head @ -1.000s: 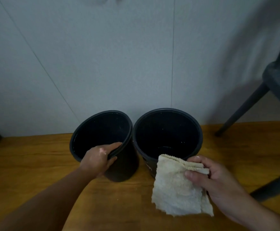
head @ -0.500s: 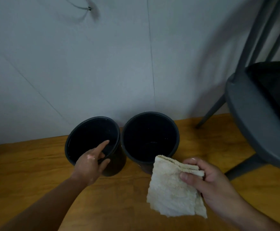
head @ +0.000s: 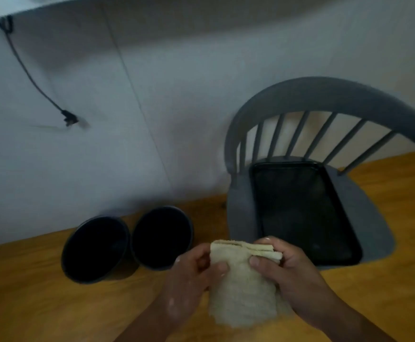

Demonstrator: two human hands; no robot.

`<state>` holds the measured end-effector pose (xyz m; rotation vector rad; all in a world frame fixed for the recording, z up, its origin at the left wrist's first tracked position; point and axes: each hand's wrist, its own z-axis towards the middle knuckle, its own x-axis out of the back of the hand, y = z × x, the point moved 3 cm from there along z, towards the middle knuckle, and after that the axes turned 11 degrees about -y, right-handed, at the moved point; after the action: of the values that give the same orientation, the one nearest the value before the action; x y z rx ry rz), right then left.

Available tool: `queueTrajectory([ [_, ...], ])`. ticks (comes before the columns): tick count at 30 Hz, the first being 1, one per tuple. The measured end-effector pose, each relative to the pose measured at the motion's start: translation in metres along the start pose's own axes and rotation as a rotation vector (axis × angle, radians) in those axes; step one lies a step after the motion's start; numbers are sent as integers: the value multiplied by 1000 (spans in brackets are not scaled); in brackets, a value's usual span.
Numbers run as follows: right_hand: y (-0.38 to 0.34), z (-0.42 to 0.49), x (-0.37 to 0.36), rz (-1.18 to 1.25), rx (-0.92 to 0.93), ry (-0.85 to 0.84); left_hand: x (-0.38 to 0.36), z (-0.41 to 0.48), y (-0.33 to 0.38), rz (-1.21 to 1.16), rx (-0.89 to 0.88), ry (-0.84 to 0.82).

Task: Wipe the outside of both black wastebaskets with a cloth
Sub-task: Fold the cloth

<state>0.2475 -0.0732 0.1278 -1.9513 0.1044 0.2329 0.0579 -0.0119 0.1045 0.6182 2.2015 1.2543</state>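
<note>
Cream terry cloth (head: 243,285), folded into several layers, sits at six o'clock in the view, held up in front of the person between both hands. The left hand (head: 191,272) grips the cloth's nine o'clock edge, its fingers curled in and its thumb pressed on the near face. The right hand (head: 290,267) clamps the three o'clock side near the folded top, with the thumb across the front and the fingers wrapped behind the stacked layers. Pale smears show on the back of the left hand and wrist.

The two black wastebaskets stand at about eight o'clock in the view, upright on the wooden floor (head: 28,304) close to the pale wall (head: 176,107). The left wastebasket (head: 95,248) and the right wastebasket (head: 162,238) are side by side with their rims touching or nearly so; the blur hides which. Both mouths are open and dark inside. Neither hand touches them; the cloth hangs just at four o'clock of the right one.

At three o'clock of the baskets stands a grey spindle-back chair (head: 324,92), and a black tray (head: 300,213) lies flat on its seat. At ten o'clock a dark cord (head: 28,75) hangs down the wall.
</note>
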Motion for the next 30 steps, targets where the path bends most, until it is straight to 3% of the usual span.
queueTrajectory([
  [7, 12, -5, 93, 21, -100, 140, -50, 69, -14, 17, 73, 129],
  [13, 65, -17, 148, -77, -193, 188, -89, 109, -63, 262, 163, 183],
  [20, 76, 16, 196, -463, -154, 302, -97, 164, -71, 194, 131, 98],
  [24, 84, 46, 215, -615, -168, 261, -95, 192, -70, 454, 86, 7],
  [30, 102, 69, 222, -783, -157, 258, -91, 216, -76, 743, 39, 13],
])
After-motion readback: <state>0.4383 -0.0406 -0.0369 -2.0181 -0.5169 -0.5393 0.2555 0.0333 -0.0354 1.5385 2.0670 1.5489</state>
